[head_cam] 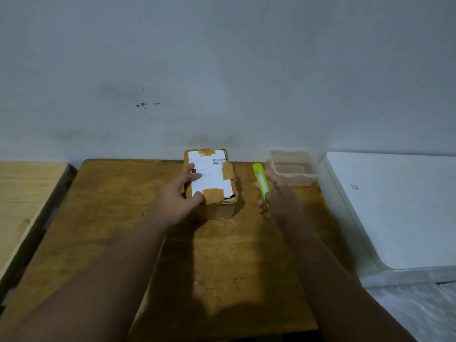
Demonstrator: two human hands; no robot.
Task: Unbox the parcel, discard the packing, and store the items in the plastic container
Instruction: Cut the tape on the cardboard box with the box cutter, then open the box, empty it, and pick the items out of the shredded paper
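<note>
A small cardboard parcel with a white shipping label and brown tape lies at the back middle of the wooden table. My left hand rests on its left side, fingers spread over the label and thumb at the front top edge. My right hand holds a bright green box cutter just right of the parcel, its tip pointing away from me. An empty clear plastic container stands at the back right of the table.
A grey wall rises right behind the table. A white slab-like surface lies to the right, and a pale wooden board to the left, with a dark gap between it and the table.
</note>
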